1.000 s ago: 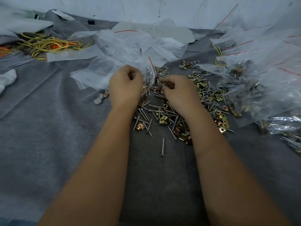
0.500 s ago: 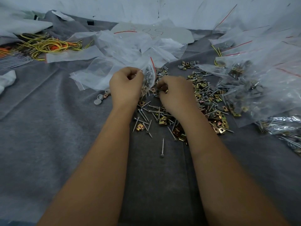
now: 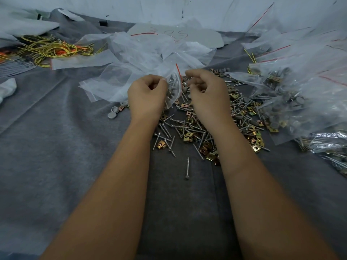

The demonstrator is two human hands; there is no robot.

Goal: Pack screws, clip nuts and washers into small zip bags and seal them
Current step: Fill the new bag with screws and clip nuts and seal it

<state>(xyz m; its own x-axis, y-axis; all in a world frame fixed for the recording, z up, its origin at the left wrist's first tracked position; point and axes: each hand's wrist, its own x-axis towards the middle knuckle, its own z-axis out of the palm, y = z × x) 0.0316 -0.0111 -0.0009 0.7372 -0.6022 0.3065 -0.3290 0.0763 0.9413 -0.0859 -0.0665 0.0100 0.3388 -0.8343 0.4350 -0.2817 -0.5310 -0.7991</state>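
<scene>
Watching remotely, I took the loose pile of screws (image 3: pixel 185 128) and clip nuts (image 3: pixel 188 135) on the grey cloth (image 3: pixel 56 147) as my landmark. Far left of it lay a tangle of yellow wires (image 3: pixel 50 50); nearer, just left of the pile, sat three grey caps (image 3: pixel 114 111) and a heap of empty zip bags (image 3: pixel 142 59).

The left hand (image 3: pixel 147 95), at the pile's far-left edge, pinched one side of a small zip bag (image 3: pixel 173 87) — fingers curled tight on the plastic, screws and grey washers visible inside. The right hand (image 3: pixel 207 94), above the pile's far side, was curled with fingertips drawn together; I could not tell whether it held a part or only the bag's red-striped mouth.

A second earlier the right hand sat lower, down in the pile, as if picking; half a second earlier it was already rising. Now it had come up level with the bag's opening while the left hand kept its hold. I judged that a fresh piece was being delivered, or the mouth taken for sealing — the bag was not yet shut.

Right of the pile, filled bags (image 3: pixel 281 102) lay stacked.
</scene>
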